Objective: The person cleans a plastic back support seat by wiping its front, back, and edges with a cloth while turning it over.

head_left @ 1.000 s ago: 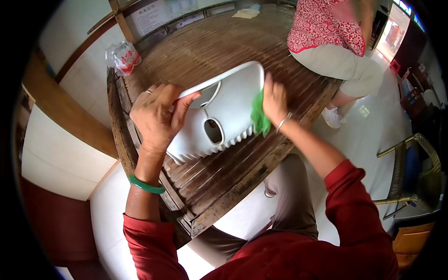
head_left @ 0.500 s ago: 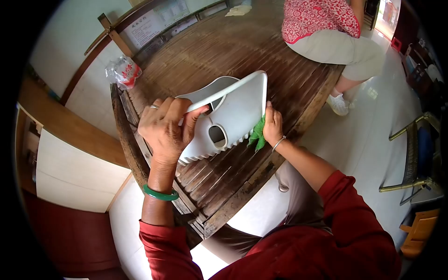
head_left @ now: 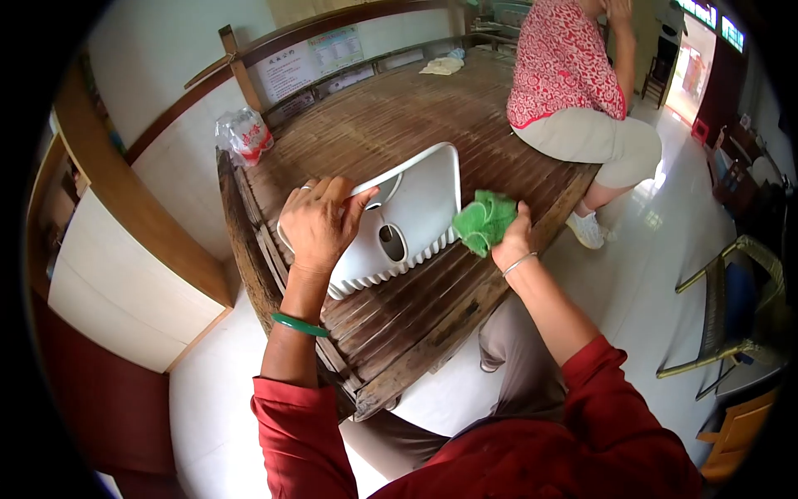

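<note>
A white plastic piece with a raised rim, oval holes and a toothed lower edge stands tilted on the slatted wooden platform; its exact kind is unclear. My left hand is closed on its upper rim at the near left, thumb over the edge. Just right of the piece, my right hand holds a bunched green cloth in its fingers. A small gap seems to separate the cloth from the white side wall. Part of the rim is hidden behind my left hand.
Another person in a patterned top sits on the platform's right edge. A plastic-wrapped pack lies at its left corner, and a pale cloth at the back. A metal-framed chair stands on the floor at right.
My right hand and the green cloth have come away from the white piece's right side, outward and up, showing more cloth. My left hand keeps its hold. The camera view has shifted.
</note>
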### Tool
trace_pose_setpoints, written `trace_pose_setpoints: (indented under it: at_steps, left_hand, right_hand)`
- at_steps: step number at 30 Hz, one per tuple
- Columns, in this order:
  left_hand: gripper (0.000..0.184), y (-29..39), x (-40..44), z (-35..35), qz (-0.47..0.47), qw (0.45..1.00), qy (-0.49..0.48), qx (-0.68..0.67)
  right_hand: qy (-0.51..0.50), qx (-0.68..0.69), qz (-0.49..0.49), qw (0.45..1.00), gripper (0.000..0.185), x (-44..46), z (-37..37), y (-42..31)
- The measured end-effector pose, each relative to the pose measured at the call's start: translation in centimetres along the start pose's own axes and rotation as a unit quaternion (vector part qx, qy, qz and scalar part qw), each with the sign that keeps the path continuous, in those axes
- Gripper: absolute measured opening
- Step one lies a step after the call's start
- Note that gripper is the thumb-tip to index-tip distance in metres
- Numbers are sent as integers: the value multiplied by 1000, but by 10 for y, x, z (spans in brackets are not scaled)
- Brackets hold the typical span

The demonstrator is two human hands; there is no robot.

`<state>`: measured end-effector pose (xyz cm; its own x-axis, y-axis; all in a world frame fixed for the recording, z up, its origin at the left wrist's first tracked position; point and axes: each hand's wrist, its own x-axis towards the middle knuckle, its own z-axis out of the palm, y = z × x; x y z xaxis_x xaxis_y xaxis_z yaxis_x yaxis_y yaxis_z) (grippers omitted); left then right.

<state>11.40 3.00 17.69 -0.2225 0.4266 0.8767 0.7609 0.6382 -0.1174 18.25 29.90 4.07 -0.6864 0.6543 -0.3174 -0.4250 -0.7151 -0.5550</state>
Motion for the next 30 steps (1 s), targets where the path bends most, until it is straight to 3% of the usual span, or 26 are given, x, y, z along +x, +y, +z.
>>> trace_pose_setpoints:
  at_steps: [2, 4, 6, 7, 10, 17, 20, 22, 30]
  left_hand:
    - [35, 1, 1, 1, -4, 1000, 3, -2]
    - [34, 1, 3, 2, -1, 1000, 0, -3]
    - [37, -1, 4, 2, -20, 1000, -12, -5]
    - [37, -1, 4, 3, -22, 1000, -13, -3]
    - [40, -3, 6, 2, -25, 1000, 2, -17]
    - [41, -14, 10, 11, -51, 998, -8, -33]
    - [42, -15, 11, 12, -61, 998, -14, -27]
    - [41, -14, 13, 12, -44, 997, -2, -56]
    - [39, -2, 9, 12, -21, 999, 2, -34]
  right_hand:
    - [-96, 1, -102, 990, 41, -29, 35, -14]
    - [-131, -47, -257, 956, 38, -41, 63, -10]
    - [-203, -232, -427, 850, 39, -80, 87, -9]
    - [-231, -217, -416, 852, 39, -83, 93, 6]
    - [-198, -338, -657, 644, 37, -71, 100, 42]
    - [-193, -391, -675, 595, 35, -55, 85, 74]
    - [-237, -416, -681, 553, 26, -51, 73, 74]
    - [-264, -455, -698, 486, 24, -52, 61, 74]
    - [-317, -514, -624, 496, 21, -51, 30, 65]
